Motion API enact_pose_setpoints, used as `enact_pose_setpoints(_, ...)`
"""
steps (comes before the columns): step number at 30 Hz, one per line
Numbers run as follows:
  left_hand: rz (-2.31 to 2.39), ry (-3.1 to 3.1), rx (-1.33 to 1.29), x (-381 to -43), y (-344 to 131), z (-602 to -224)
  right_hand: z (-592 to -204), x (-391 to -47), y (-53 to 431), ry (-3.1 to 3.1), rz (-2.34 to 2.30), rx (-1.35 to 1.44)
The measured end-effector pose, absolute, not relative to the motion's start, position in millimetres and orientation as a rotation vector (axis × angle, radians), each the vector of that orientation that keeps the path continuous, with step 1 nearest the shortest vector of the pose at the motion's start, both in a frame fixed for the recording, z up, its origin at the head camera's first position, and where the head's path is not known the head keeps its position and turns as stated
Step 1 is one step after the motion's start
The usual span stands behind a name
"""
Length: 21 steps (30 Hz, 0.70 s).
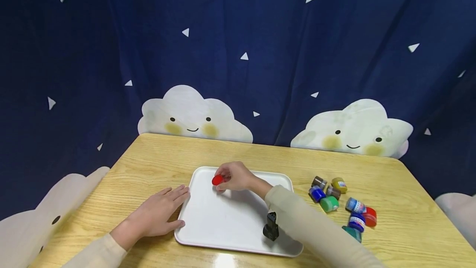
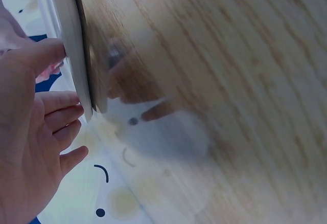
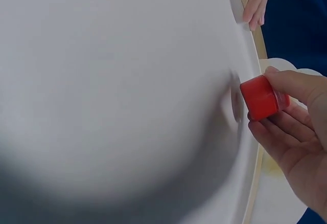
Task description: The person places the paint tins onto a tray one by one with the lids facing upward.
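In the head view, my right hand [image 1: 235, 176] pinches a small red paint jar [image 1: 217, 180] between thumb and fingers, over the far left part of a white tray [image 1: 223, 226]. The right wrist view shows the red jar held on its side, close to the tray's raised rim [image 3: 254, 60]; whether it touches the tray I cannot tell. My left hand [image 1: 160, 212] rests at the tray's left edge, fingers extended and thumb on the rim. In the left wrist view its thumb and fingertips [image 2: 71, 109] meet the tray's side.
Right of the tray, several small paint jars lie on the wooden table: a yellow jar [image 1: 339, 184], a green jar [image 1: 329, 204], a red jar [image 1: 370, 217], blue and brown ones. A small black device [image 1: 271, 227] sits by my right sleeve. A dark blue curtain [image 1: 267, 73] hangs behind.
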<state>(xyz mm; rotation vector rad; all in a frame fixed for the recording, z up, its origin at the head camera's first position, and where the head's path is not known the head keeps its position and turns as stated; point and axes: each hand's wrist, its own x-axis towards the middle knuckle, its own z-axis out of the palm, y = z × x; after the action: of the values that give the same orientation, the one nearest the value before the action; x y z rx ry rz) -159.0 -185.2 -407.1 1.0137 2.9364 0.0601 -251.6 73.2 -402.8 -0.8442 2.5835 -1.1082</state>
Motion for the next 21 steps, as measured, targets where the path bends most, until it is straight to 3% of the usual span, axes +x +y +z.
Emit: enact_pose_setpoints(21,0.056,2.932,0.980,-161,-185,-408,-407,-256,57,2.581,-1.135,-0.796)
